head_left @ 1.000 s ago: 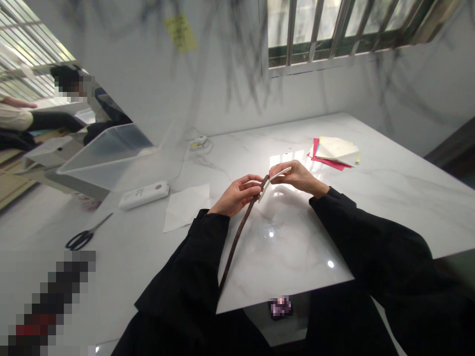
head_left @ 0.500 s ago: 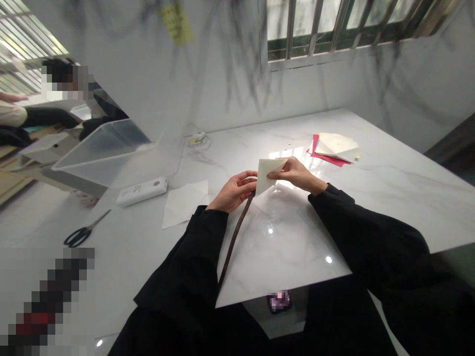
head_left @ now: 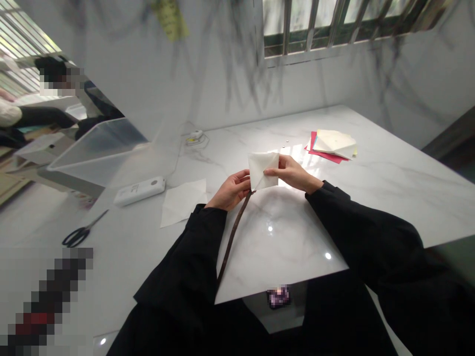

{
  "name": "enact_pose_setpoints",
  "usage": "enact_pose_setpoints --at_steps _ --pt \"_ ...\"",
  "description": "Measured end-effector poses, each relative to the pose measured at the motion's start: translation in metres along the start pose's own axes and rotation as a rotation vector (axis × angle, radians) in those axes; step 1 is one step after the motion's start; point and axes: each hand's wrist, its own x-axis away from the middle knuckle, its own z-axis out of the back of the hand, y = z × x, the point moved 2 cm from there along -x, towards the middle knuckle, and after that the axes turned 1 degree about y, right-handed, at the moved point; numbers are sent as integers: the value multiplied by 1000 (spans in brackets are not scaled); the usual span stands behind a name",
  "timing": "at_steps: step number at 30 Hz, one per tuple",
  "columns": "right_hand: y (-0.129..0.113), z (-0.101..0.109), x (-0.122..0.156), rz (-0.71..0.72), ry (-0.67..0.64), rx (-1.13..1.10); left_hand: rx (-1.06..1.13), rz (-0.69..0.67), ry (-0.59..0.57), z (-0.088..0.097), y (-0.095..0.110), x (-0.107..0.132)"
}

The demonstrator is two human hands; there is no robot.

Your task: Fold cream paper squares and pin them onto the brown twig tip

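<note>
A small square of cream paper (head_left: 262, 170), creased along its diagonals, is held up above the table between both hands. My left hand (head_left: 230, 190) pinches its left edge, and some of those fingers are behind the sheet. On the right side, my right hand (head_left: 293, 173) grips the paper with the thumb on its face and the fingers behind. Just below the paper, a thin brown stick-like strip (head_left: 234, 230) runs down to the table's front edge beside my left sleeve. To the left of my left hand lies a flat white sheet (head_left: 184, 200).
A stack of coloured papers (head_left: 332, 144) lies at the back right. On the left are black-handled scissors (head_left: 82, 232), a white oblong device (head_left: 140, 190) and a clear plastic bin (head_left: 98, 148). A white cable (head_left: 197, 137) sits by the wall. Another person (head_left: 87, 94) is at far left.
The paper's right part, folded to a slanting point before, now shows as a fuller square. My right hand has shifted slightly left, and the whole view has drifted a little.
</note>
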Motion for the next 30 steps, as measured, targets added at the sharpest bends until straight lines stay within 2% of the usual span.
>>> enact_pose_setpoints --at_steps 7,11,16,21,23,27,30 --pt "0 10 -3 -81 205 -69 8 51 99 6 -2 -1" --pt "-1 20 -5 -88 260 -75 -74 77 62 10 -1 -2" --pt "2 27 -6 -93 287 -65 -164 109 48 14 -2 -3" --pt "5 29 -5 -133 233 -36 -152 122 63 14 -2 -2" --pt "6 30 -5 -144 243 -13 -110 99 108 14 -1 -2" --pt "10 34 -5 -141 356 58 8 25 261 19 2 -3" --pt "12 34 -6 -143 397 146 47 12 326 23 2 -4"
